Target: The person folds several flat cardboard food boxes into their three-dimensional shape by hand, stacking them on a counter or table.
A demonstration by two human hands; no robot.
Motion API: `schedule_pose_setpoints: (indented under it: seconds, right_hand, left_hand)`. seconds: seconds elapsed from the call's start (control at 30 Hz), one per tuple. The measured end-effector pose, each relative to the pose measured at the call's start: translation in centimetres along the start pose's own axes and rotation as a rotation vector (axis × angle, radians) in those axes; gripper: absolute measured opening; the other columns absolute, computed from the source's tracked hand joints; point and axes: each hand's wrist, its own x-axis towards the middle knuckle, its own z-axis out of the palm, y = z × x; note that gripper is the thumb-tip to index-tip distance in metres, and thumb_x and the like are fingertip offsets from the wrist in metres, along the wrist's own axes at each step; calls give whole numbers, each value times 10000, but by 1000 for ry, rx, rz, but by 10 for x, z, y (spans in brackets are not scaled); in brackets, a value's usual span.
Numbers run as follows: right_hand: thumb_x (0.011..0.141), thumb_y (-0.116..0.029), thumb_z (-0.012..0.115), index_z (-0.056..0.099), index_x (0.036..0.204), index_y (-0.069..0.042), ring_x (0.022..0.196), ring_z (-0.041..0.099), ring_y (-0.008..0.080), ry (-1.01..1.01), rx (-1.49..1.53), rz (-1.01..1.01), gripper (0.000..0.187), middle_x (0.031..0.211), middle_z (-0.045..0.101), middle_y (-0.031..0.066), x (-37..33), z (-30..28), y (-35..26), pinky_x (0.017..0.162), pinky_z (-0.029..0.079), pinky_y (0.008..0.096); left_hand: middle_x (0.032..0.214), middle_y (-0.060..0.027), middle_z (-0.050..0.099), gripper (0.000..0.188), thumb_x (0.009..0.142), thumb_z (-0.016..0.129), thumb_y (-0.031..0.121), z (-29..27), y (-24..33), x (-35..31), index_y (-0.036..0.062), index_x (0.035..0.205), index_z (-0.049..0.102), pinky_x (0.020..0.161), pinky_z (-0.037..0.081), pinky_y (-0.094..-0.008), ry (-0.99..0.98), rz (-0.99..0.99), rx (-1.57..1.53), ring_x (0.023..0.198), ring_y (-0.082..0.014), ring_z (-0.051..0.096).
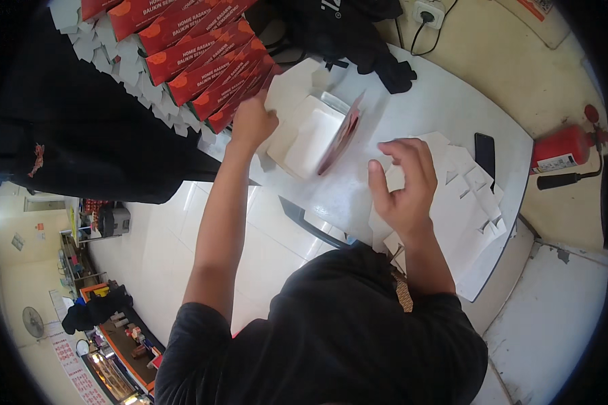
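We have the open white box (307, 138) on the worktop (446, 101), toward its left end and close to the near edge, with its red-printed flap (343, 138) raised on the right side. Our left hand (253, 125) is at the box's left side, next to the stacked red cartons (209, 74); its fingers are curled, and we cannot tell whether they grip anything. Our right hand (409, 182) hangs with thumb and fingers curved wide apart, nothing between them, by the flat white blanks (452, 223), which spread toward the worktop's near right corner. Between box and blanks we see a strip of white surface, widening toward the far edge, where black cloth (388, 71) lies. A dark phone (484, 156) rests beside the blanks, near the far right corner.
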Motion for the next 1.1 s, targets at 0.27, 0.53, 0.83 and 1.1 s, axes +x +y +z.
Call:
schedule_pose_setpoints:
  seconds: [0.27,0.53,0.83,1.1]
  right_hand:
    - [830,-173,726,496,1176,37,819,688,367,-373,-283,716,465,765,657,191,-11,21,1,721,539,418]
    - [836,-103,683,645,1139,53,902,683,410,-145,-222,518,343,950,698,266,32,-16,56,831,522,418]
    - [882,-121,695,630,1164,85,764,651,191,43,-133,520,355,951,701,181,62,-89,68,667,511,293]
    - [879,-145,707,681,1117,34,696,586,164,-132,-270,450,300,915,695,169,87,-87,78,527,438,261]
  left_hand:
    - [939,-250,684,406,751,623,59,17,27,-48,-39,1144,595,763,534,-422,77,-12,-498,839,-363,691]
    - [876,-274,674,299,807,650,81,-3,29,-39,-8,1087,595,767,508,-514,175,-155,-54,842,-439,662]
    - [927,-114,659,119,849,632,95,-26,25,-13,83,965,615,736,511,-461,472,-4,60,891,-346,631]
    - [924,-92,680,155,811,635,78,-74,20,10,101,965,631,754,517,-447,446,207,275,878,-301,656]
